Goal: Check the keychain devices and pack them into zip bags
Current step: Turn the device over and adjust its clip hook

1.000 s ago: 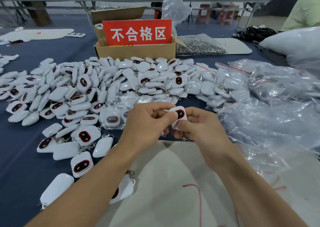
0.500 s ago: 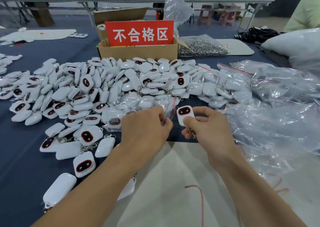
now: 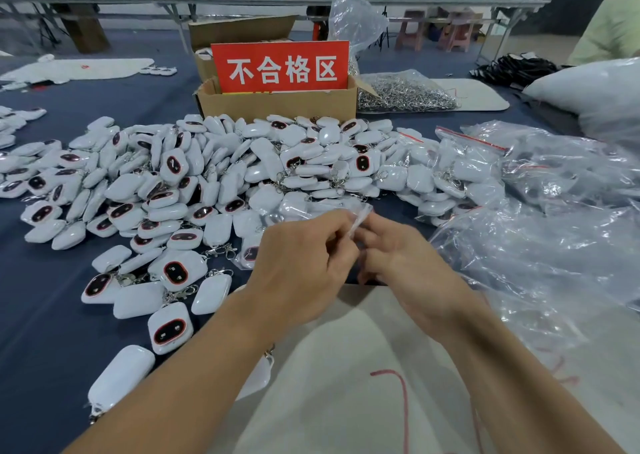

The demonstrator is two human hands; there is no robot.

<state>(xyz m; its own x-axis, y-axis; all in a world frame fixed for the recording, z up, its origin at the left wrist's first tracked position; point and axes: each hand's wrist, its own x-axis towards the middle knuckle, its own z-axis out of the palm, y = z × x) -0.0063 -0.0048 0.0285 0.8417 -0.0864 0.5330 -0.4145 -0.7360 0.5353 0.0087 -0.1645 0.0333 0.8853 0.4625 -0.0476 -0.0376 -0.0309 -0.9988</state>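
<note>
At frame centre, the left hand (image 3: 304, 256) and right hand (image 3: 405, 263) both pinch a small clear zip bag (image 3: 358, 220), held upright between curled fingertips; loose devices (image 3: 175, 273) lie left, nearest the left hand.

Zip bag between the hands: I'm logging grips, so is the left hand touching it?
Touching. The head view shows the left hand pinching the zip bag at its edge, opposite the right hand.

Soft, even indoor light, wide-angle view
Shadows on the table (image 3: 41, 332) are faint; clear plastic bags (image 3: 540, 253) at right catch pale glare; lines bow toward the edges; the far background looks soft.
</note>
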